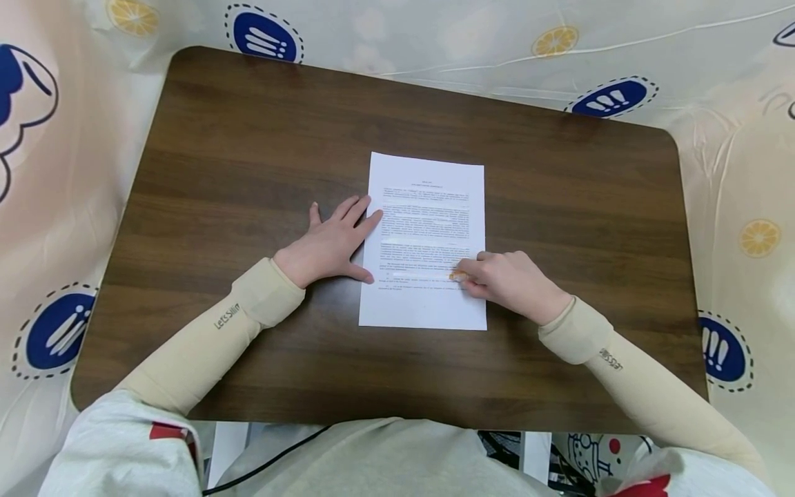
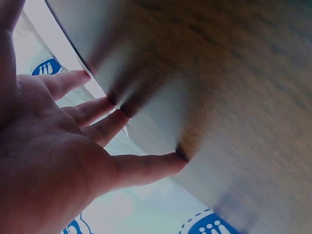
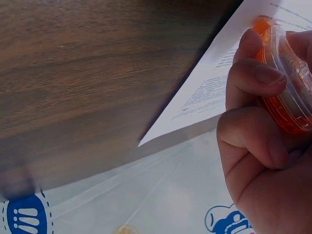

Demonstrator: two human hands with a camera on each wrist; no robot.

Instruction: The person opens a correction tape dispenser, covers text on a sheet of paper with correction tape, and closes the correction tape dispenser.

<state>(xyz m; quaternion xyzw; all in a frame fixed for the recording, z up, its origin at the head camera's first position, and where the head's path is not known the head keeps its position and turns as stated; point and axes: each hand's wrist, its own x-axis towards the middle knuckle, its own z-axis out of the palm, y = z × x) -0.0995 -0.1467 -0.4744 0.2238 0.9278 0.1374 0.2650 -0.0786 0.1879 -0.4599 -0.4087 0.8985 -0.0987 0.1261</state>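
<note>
A printed sheet of paper (image 1: 422,310) lies on the brown table (image 1: 248,138), its text running across most of the page. My left hand (image 1: 335,241) rests at the sheet's left edge with fingers spread; the thumb and some fingertips touch the paper. In the left wrist view, the left hand's fingertips (image 2: 181,158) press down on the surface. My right hand (image 1: 509,279) grips an orange, see-through correction tape (image 3: 287,117) over the lower right of the text. Curled fingers and thumb hide part of its casing, and its tip is at the paper.
A patterned plastic sheet (image 1: 435,41) with blue badges and orange slices surrounds the table. The table's front edge lies close to the person's body. A black cable (image 1: 273,459) runs below that edge.
</note>
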